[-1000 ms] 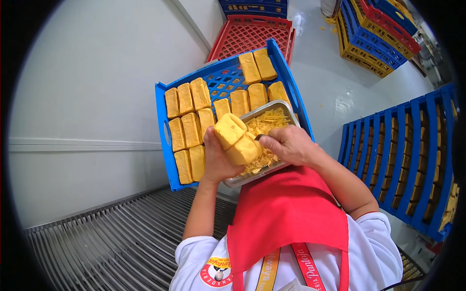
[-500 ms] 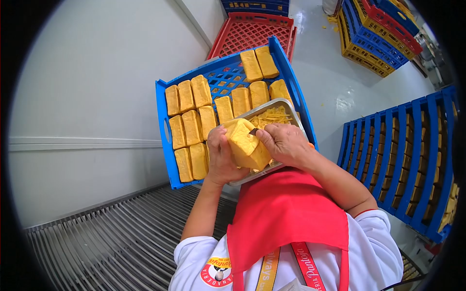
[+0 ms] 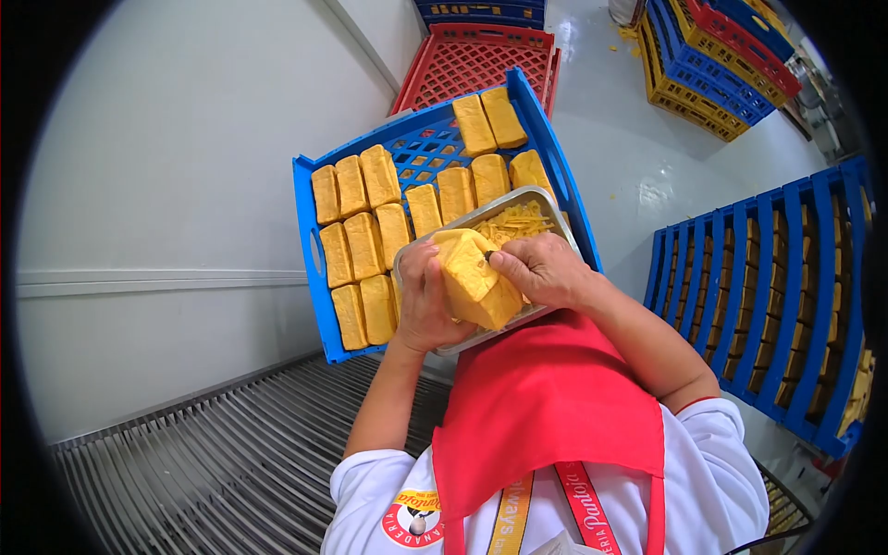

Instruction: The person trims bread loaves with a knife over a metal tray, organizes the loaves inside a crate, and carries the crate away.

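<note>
My left hand [image 3: 427, 303] is wrapped round the side of a yellow bread loaf [image 3: 479, 282], held tilted above a metal tray [image 3: 445, 350]. My right hand [image 3: 544, 266] pinches a small dark-tipped knife [image 3: 488, 255] against the loaf's top edge; most of the tool is hidden in the fingers. Thin yellow trimmings [image 3: 514, 224] lie in the tray. Under and behind the tray is a blue crate [image 3: 566, 166], where several more loaves [image 3: 363, 242] sit in rows.
A red crate [image 3: 481, 65] lies beyond the blue one. Stacked coloured crates [image 3: 708, 69] stand at the upper right. On the right is a blue slatted crate stack [image 3: 763, 296] full of loaves. A pale wall [image 3: 166, 203] and a ribbed grey surface [image 3: 240, 444] are at the left.
The dark tip has shifted slightly along the loaf's edge, and my right hand has moved a little. Both hands keep their hold; the whole view has shifted slightly.
</note>
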Demonstrator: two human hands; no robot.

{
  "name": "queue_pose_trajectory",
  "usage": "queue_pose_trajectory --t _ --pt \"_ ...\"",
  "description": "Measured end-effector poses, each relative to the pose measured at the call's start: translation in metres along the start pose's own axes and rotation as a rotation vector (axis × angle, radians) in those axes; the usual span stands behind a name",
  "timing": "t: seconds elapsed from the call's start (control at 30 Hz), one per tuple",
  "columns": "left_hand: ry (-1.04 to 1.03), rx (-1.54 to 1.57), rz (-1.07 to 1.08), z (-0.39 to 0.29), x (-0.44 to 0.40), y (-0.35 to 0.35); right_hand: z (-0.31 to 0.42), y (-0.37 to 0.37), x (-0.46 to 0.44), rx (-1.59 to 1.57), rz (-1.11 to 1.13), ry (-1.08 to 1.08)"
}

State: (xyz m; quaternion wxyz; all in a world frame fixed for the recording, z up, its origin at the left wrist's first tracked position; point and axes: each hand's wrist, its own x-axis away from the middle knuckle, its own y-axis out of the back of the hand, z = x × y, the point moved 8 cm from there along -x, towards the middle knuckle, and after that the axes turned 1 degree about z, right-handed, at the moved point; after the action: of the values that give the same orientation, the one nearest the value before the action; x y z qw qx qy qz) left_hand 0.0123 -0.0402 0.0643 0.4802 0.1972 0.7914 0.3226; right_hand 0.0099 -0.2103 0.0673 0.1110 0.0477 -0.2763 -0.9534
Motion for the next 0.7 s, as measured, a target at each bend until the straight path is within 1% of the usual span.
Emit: queue_pose_trajectory --t 0.03,0.07,0.1,0.13,0.2,0.23,0.3,0.43,0.57,0.63,0.7 --pt "-0.012 0.018 0.001 -0.001 -0.001 0.000 0.000 0.002 -0.001 -0.001 0.000 0.000" --pt "-0.011 0.018 0.002 -0.003 -0.002 0.000 0.002 0.000 -0.001 0.033 0.054 0.017" --pt "0.001 0.069 -0.002 -0.003 -0.003 0.000 0.004 -0.003 -0.001 0.066 0.107 0.034" --pt "0.013 0.120 -0.007 -0.003 -0.003 0.000 0.002 -0.003 -0.002 0.066 0.108 0.034" --pt "0.009 0.095 0.013 -0.002 0.000 -0.002 0.002 -0.003 -0.003 0.173 0.095 0.069" --pt "0.005 0.071 0.033 -0.003 0.001 -0.003 0.002 -0.002 -0.002 0.173 0.095 0.069" --pt "0.030 0.096 0.027 -0.003 0.001 -0.001 -0.002 0.003 -0.001 -0.013 0.074 0.004" --pt "0.082 0.093 0.048 -0.002 0.002 0.006 -0.006 0.015 0.002 0.025 0.006 -0.059" --pt "0.070 0.094 0.054 -0.002 0.005 0.003 -0.003 0.006 0.005 0.078 -0.006 0.019" --pt "-0.004 0.051 0.044 -0.008 0.004 0.001 0.004 0.005 0.006 0.102 -0.021 0.056" --pt "-0.016 0.046 0.038 -0.008 0.003 0.000 0.000 -0.002 0.007 0.136 0.114 -0.033"
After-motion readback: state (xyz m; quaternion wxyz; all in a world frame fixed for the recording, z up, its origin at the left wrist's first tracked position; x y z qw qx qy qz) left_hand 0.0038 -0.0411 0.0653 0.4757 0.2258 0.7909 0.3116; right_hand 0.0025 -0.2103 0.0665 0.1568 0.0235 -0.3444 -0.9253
